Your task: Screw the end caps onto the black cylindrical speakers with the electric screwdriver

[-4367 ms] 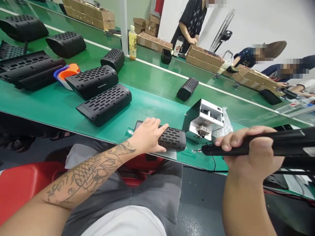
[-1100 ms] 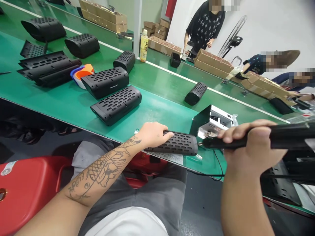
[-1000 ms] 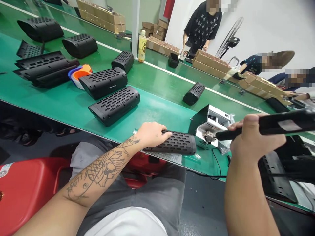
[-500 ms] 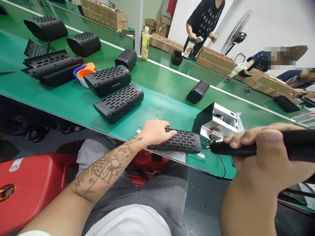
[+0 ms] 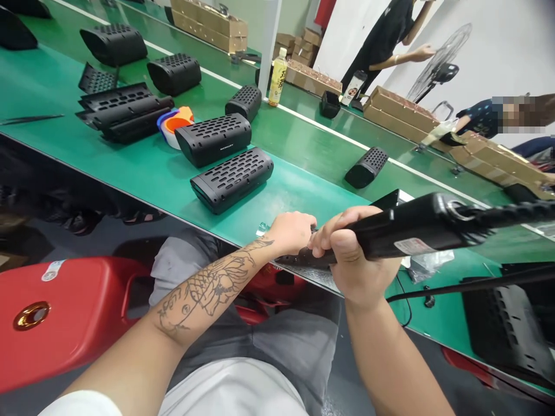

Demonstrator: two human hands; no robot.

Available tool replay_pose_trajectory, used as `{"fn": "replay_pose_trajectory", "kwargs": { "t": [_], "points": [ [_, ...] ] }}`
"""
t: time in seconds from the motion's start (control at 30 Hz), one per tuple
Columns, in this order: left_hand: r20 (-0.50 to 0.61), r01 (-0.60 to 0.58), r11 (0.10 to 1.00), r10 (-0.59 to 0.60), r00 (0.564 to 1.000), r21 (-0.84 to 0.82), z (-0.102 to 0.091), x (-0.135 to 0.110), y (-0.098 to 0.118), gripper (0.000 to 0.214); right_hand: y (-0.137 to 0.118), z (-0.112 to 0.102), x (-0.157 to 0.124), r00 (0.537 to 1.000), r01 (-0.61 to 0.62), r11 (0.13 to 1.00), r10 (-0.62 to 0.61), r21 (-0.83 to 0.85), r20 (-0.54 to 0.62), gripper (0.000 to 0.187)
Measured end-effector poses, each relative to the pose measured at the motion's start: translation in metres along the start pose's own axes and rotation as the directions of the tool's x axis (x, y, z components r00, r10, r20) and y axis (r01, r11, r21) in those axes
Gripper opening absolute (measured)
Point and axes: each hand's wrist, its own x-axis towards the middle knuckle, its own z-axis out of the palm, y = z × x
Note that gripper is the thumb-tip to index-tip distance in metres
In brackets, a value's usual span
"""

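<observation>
My right hand (image 5: 362, 260) is closed around a black electric screwdriver (image 5: 407, 228), which lies nearly level with its thick corded end to the right. Its tip is hidden behind my fingers, over the work at the table's front edge. My left hand (image 5: 292, 232) grips a black perforated casing (image 5: 309, 260) that lies there. Both hands and the screwdriver cover most of this casing. Just beyond my right hand, only the top of a black and silver boxy device (image 5: 388, 199) shows.
To the left stand two more perforated casings (image 5: 232, 179), a roll of tape (image 5: 176, 124) and a stack of black shells (image 5: 125, 110). A yellow-labelled bottle (image 5: 278, 78) is by the post. On the right are a clear plastic bag (image 5: 429, 266) and a cable (image 5: 407, 303). A red stool (image 5: 78, 277) stands at left.
My right hand has brought the screwdriver left, from beside the boxy device to over the casing. My left hand stays on the casing. The view has shifted slightly.
</observation>
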Motion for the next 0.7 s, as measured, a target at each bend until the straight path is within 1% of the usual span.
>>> {"fn": "replay_pose_trajectory", "kwargs": {
  "t": [0.1,0.17,0.23,0.33,0.4,0.43,0.5,0.6,0.7],
  "points": [
    [0.026,-0.025,1.000,0.024,0.999,0.018,0.003,0.005,-0.004,0.026,0.006,-0.002,-0.002,0.999,-0.028,0.999,0.029,-0.017,0.026,0.024],
    [0.056,0.000,1.000,0.000,0.998,0.003,0.002,0.007,-0.003,0.028,0.008,-0.003,-0.002,0.998,-0.037,0.999,0.037,-0.002,0.046,0.024],
    [0.067,0.024,1.000,-0.023,0.997,-0.005,0.001,0.007,-0.002,0.027,0.010,-0.007,-0.002,0.994,-0.063,0.998,0.061,0.015,0.095,0.029],
    [0.033,0.004,1.000,-0.004,0.999,0.007,0.000,0.004,0.000,0.022,0.012,-0.012,-0.003,0.975,-0.109,0.994,0.105,0.005,0.196,0.040],
    [0.010,-0.028,1.000,0.028,1.000,0.014,-0.003,0.000,0.001,0.021,0.012,-0.015,-0.003,0.958,-0.117,0.993,0.109,0.015,0.264,0.042],
    [0.004,-0.034,0.999,0.034,0.999,0.009,-0.005,-0.003,0.002,0.020,0.012,-0.015,-0.002,0.954,-0.120,0.992,0.108,0.025,0.279,0.041],
    [0.011,-0.011,1.000,0.011,1.000,-0.016,-0.010,-0.009,0.005,0.017,0.013,-0.014,-0.002,0.951,-0.130,0.991,0.113,0.042,0.287,0.040],
    [0.033,0.017,0.999,-0.015,0.999,-0.041,-0.018,-0.013,0.012,0.017,0.014,-0.010,-0.002,0.960,-0.132,0.991,0.124,0.017,0.253,0.039],
    [0.023,0.015,1.000,-0.015,1.000,0.005,-0.020,-0.014,0.015,0.018,0.013,-0.004,-0.005,0.960,-0.140,0.989,0.146,-0.043,0.237,0.042]
  ]
}}
